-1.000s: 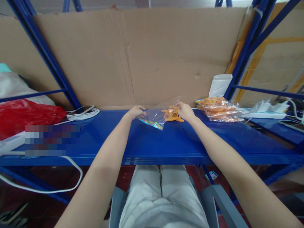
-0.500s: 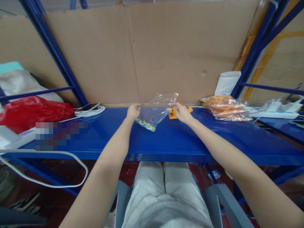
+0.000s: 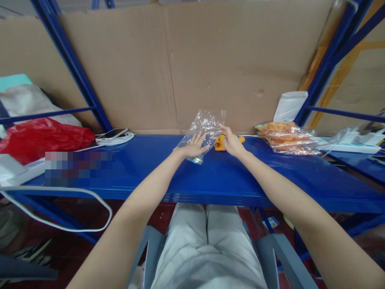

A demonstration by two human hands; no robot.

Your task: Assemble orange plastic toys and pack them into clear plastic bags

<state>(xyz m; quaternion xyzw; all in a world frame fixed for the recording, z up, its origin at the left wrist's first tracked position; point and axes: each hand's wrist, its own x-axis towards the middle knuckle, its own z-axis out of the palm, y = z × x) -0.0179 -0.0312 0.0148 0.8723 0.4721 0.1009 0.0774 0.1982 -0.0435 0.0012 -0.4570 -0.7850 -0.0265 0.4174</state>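
Observation:
A clear plastic bag [image 3: 204, 120] with a colourful printed strip at its near end lies crinkled over the blue shelf, its far end standing up. My left hand [image 3: 195, 147] rests on the bag with fingers spread, palm down. With its fingers closed, my right hand [image 3: 231, 140] pinches the bag's right edge. Under and beside that hand sits an orange plastic object [image 3: 220, 143] on the shelf; my right hand partly covers it, so its exact kind is unclear.
Bagged orange items [image 3: 282, 136] are stacked to the right, before a white packet [image 3: 290, 105]. A power strip [image 3: 349, 146] lies farther right. At left are a coiled white cable [image 3: 116, 139], a phone, and a red plastic bag [image 3: 45, 136]. Cardboard [image 3: 120, 72] backs the shelf.
My left hand has let go of the bag's left side, moved right and spread flat on it. The bag's printed end has shifted right. My right hand stays at the bag's right edge.

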